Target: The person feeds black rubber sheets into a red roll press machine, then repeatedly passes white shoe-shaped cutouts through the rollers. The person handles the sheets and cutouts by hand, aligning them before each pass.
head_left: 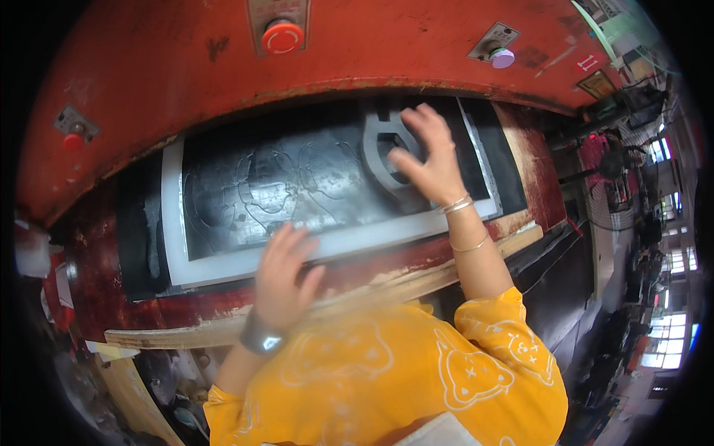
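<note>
A dark sheet [256,182] with curved outlines marked in it lies on a white board [216,272] under the red machine. On the sheet's right part sits a flat grey curved piece [374,160] with an opening in its middle. My right hand [433,165] is over this piece, thumb and fingers apart, holding nothing; whether the fingertips touch it I cannot tell. Near the board's front edge is my left hand [285,273], slightly blurred, with its fingers spread and nothing in them.
The red machine front [171,70] spans the far side, with a red push button [282,37], a smaller red button [73,141] and a pale knob [502,57]. A wooden strip [186,336] edges the bed in front of me. Equipment stands at the right.
</note>
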Motion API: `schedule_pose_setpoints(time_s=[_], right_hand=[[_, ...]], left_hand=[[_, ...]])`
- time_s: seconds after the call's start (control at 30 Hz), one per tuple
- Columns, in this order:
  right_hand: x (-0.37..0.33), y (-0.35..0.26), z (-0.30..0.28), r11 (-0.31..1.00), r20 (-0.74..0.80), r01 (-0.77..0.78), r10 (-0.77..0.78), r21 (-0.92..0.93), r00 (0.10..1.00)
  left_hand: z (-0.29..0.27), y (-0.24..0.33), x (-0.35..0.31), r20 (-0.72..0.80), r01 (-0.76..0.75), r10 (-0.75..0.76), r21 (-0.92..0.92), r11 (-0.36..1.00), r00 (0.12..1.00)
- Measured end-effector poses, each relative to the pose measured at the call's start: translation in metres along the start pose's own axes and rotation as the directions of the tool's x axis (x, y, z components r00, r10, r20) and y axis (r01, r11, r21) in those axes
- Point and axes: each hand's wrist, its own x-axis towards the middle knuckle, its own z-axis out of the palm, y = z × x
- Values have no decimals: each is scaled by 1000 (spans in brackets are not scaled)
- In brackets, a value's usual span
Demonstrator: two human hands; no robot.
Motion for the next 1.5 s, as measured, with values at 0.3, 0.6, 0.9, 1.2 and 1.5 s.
schedule_pose_setpoints(time_s=[0.3,0.6,0.9,1.2,1.5], right_hand=[[138,45,-52,988,-809,18,-136,-153,572],[74,43,-43,997,-588,62,-76,-45,805],[-31,10,-15,990,441,45,17,-130,897],[-44,-2,-11,967,384,70,30,-245,923],[-21,1,-44,930,438,-349,270,111,858]], left_hand=[[36,-24,42,77,-220,234,-154,963,969],[22,-25,101,-19,-77,78,55,995,997],[27,-17,102,-15,-27,30,158,987,999],[31,-15,97,-41,-39,51,245,969,998],[32,20,35,97,-8,-12,201,980,995]])
